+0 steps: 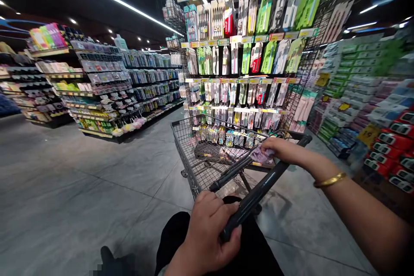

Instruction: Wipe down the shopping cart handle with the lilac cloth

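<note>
One dark-grey cart (210,174): wire-mesh basket (184,155), thick glossy handle (260,189).

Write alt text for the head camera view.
A person's left hand grips the handle of a wire shopping cart, while their right hand, with a gold bracelet on the wrist, holds a crumpled pale-purple item beside the handle. Ahead stands a display rack of packaged toothbrushes, with stocked shelves to either side.
</note>
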`<state>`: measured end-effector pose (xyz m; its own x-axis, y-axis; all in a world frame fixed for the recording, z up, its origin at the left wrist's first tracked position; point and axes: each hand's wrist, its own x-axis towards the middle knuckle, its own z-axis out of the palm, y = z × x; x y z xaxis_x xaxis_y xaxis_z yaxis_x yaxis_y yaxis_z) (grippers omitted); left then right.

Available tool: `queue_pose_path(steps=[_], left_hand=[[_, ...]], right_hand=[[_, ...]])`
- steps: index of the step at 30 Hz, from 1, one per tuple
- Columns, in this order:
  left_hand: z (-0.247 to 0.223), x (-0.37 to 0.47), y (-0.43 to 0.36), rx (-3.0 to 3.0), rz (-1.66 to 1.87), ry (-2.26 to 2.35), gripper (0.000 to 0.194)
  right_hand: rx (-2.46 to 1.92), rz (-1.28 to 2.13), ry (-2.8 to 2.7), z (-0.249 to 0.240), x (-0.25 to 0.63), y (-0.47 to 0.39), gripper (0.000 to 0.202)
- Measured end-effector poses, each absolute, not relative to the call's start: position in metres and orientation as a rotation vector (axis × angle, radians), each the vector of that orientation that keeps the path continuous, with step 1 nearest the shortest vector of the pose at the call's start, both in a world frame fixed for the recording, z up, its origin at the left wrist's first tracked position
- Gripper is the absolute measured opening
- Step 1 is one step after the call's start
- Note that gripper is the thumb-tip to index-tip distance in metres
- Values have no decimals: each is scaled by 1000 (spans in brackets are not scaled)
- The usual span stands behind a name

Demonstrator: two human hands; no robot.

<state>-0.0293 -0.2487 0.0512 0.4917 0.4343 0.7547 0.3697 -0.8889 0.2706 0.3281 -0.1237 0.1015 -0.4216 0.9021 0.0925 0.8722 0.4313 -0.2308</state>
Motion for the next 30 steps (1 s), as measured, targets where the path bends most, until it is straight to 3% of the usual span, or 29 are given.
queue_pose_path(steps=[3, 9, 15, 18, 23, 27, 30], left_hand=[[49, -30, -248, 2645, 1384, 719, 31], [46, -38, -242, 2649, 1344, 665, 29], [47, -41, -235, 2616, 1423, 663, 31], [47, -40, -232, 2614, 1535, 652, 31], [48, -42, -230, 2614, 1585, 653, 25], [50, -41, -230, 2610, 1513, 661, 26], [49, -40, -230, 2609, 1529, 660, 27]], right_hand=[[-1715, 91, -2392, 105, 302, -137, 28], [-1106, 349, -2553, 104, 234, -165, 25], [-1558, -38, -2236, 101, 247, -161, 26], [-1141, 17, -2290, 93, 196, -204, 22], [-904, -76, -2108, 64, 152, -259, 34], [-1109, -293, -1679, 42, 186, -250, 43], [-1104, -266, -1599, 40, 181, -259, 55]])
